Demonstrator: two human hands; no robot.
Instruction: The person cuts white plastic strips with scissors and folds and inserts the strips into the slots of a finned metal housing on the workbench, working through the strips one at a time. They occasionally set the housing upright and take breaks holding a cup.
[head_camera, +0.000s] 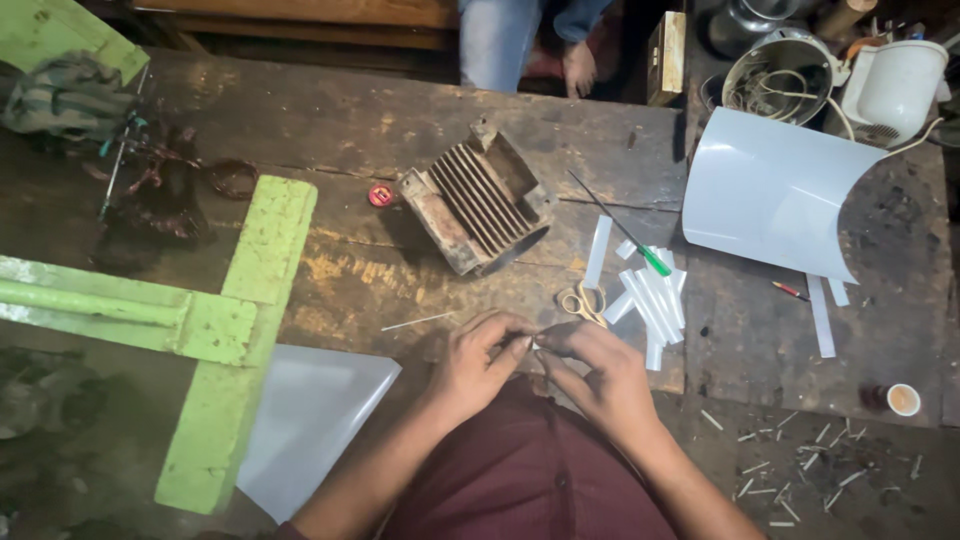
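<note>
Both hands meet at the near edge of the wooden workbench (360, 130). The left hand (478, 360) and the right hand (597, 372) pinch a small white strip (534, 343) between thumb and fingertips; the strip sits between the two hands, just above the person's lap, and most of it is hidden by the fingers.

Just beyond the right hand lie scissors (582, 301) (yellowish handles), touching a pile of cut white strips (655, 300). A green-handled screwdriver (625, 227) rests across the far part of that pile. A large curved white sheet (770, 190) stands to the far right of the pile.

A ribbed metal housing (480, 205) sits at the middle of the bench, with a small red round object (380, 195) just to its left. A green metal frame (215, 325) occupies the left side. Another white sheet (305, 415) lies near the left forearm, below the bench edge.
</note>
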